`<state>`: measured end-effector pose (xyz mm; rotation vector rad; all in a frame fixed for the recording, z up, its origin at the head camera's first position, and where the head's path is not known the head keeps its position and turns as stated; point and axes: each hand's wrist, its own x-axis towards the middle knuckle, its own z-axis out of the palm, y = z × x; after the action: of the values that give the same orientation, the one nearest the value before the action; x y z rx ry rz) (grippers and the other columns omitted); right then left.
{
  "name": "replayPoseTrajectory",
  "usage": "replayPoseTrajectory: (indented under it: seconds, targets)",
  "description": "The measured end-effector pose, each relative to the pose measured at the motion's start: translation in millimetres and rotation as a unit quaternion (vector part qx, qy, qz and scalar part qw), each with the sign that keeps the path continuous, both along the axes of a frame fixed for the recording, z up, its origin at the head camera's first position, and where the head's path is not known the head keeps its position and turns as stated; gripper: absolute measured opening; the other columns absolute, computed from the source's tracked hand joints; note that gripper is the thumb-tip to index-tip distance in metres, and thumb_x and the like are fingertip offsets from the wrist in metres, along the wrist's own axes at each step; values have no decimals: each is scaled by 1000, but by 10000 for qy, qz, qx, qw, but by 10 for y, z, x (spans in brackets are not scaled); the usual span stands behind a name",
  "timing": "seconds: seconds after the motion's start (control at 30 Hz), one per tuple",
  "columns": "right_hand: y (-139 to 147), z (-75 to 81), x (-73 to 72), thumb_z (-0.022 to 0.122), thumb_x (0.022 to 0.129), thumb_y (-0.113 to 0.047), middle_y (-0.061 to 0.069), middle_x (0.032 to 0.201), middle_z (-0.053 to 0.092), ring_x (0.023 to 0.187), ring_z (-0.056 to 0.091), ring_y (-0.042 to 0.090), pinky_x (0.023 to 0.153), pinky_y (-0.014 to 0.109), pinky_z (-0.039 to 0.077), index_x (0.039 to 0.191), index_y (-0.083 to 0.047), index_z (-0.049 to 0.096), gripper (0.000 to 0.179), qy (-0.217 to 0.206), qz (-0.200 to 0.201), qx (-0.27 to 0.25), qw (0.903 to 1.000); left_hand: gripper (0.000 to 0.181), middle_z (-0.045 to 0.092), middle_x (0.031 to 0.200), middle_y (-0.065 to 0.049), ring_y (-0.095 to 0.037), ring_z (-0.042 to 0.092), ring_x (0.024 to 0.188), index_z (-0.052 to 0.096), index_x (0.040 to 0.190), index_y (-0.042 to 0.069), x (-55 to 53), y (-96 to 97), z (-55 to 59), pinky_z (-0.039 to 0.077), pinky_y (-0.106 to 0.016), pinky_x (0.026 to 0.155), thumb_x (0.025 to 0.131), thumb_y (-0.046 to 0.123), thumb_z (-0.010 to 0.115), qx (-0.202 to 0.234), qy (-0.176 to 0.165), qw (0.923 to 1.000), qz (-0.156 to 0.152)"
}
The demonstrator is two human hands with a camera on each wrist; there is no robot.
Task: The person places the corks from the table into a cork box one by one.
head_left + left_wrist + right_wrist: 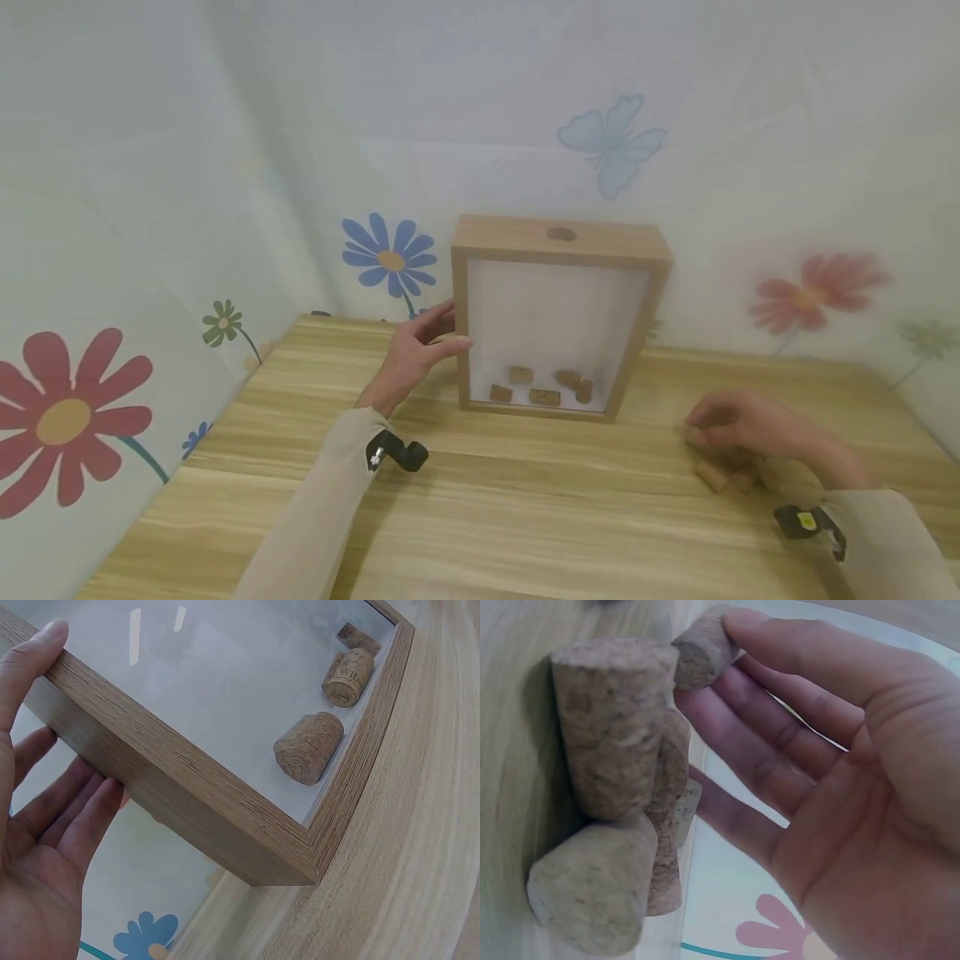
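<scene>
A wooden shadow box (pixel 630 242) with a clear front and a round hole (pixel 561 234) in its top stands upright on the table. Several wine corks (pixel 309 748) lie inside along its bottom. My left hand (pixel 412 354) grips the box's left side, thumb on the front edge and fingers against the side and back. To the right of the box, my right hand (pixel 761 427) pinches a cork (pixel 705 651) between thumb and fingers. Close beside that hand, several loose corks (pixel 615 727) lie in a pile, partly hidden by it in the head view.
The wood-grain table (pixel 480 517) stretches toward me in front of the box. Behind it hangs a pale cloth (pixel 487 108) printed with flowers and a butterfly. A small black camera mount (pixel 396 452) sits on my left wrist, and another (pixel 808 523) on my right.
</scene>
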<state>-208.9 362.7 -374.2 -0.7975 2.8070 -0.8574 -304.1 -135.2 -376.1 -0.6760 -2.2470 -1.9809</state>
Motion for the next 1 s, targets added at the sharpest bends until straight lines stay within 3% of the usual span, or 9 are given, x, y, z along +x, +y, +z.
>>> replayPoseTrajectory:
  seconds: [0.17,0.47,0.77,1.0]
  targets:
    - [-16,31,-4,77,95,-9,0,102,77,84,65,4,75,27,57,114,-4,75,20,83,-222,-184,9995,70,61,148,-14,-27,56,137,50,159,10,7,-8,10,49,-44,112,96,16,80,9,18,10000,-20]
    - [-79,84,0,78,96,-8,9,113,77,104,70,14,88,28,59,121,-3,75,26,724,-577,-352,9951,69,60,149,-14,-27,56,138,50,158,10,-4,2,-1,49,-43,112,96,13,80,53,17,10000,-16]
    - [-202,164,15,74,100,-10,10,112,79,102,69,2,86,20,56,128,-1,71,30,865,-826,-920,9885,70,61,147,-16,-30,57,137,51,158,10,24,6,2,51,-40,109,95,15,81,101,-28,9999,-2]
    - [-322,367,47,73,103,-17,10,112,78,99,69,-2,84,14,54,128,-2,71,29,1125,-1283,-1309,9766,72,61,148,-11,-26,57,136,52,158,15,34,1,19,51,-40,109,93,22,84,96,-103,9999,2]
